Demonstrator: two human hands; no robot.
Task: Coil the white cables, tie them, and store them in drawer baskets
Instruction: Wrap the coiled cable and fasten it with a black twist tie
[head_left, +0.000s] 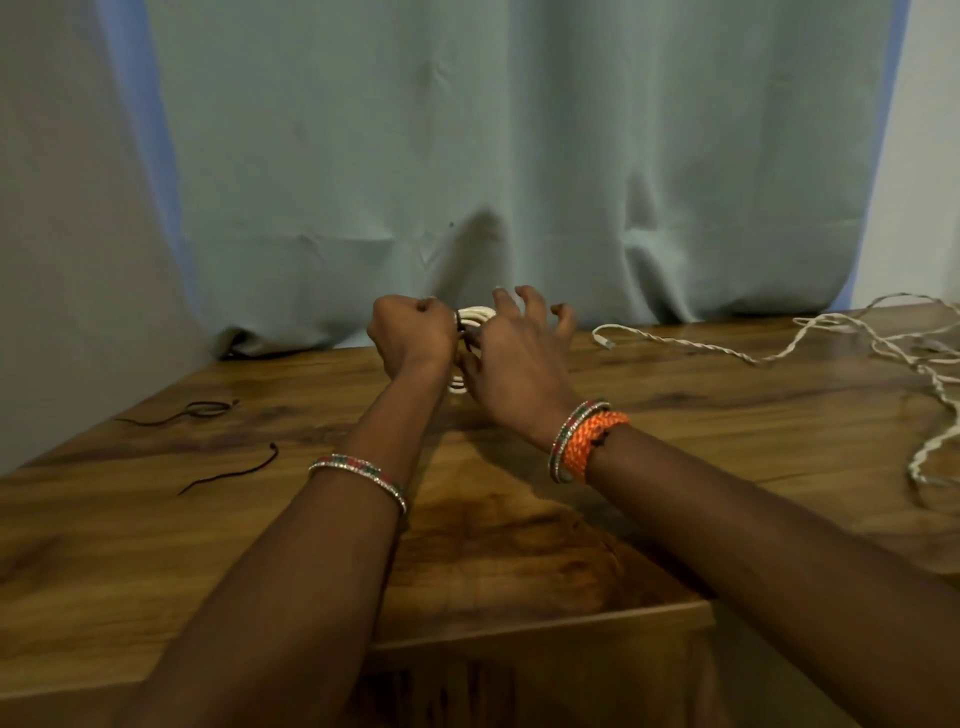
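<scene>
**Coiled white cable held between both hands above a wooden desk**

Item 1. Coiled white cable (475, 315), round loops of thin white cord, held upright just above the far middle of the desk, between the two hands. Only its top arc and a short lower arc show; the rest is hidden behind the hands. A thin dark tie string (461, 332) crosses the coil on its left side, where the hands meet.

Item 2. Left hand (410, 332), fingers curled tight into a fist against the left edge of the coil, closed on the coil and the dark string at that spot. A beaded red, green and white bangle (358, 475) sits on the left forearm.

Item 3. Right hand (514, 358), thumb and forefinger pinched at the dark string beside the coil; the other fingers (563, 317) spread and lifted behind it. A matching beaded bangle and a braided orange wristband (592, 444) sit on the right wrist.

Item 4. Brown wood-grain desk (519, 545), its near edge showing at the bottom.

Item 5. Two loose dark strings on the left part of the desk: one looped (200, 410), farther back, and one nearly straight (228, 470), nearer.

Item 6. Loose white twisted cables (857, 338), uncoiled, sprawled over the right part of the desk, well apart from the hands; one end with a small plug (605, 340) points toward the middle.

Item 7. Pale grey-green fabric curtain (519, 156), hanging behind the desk, its hem resting at the back edge.
</scene>
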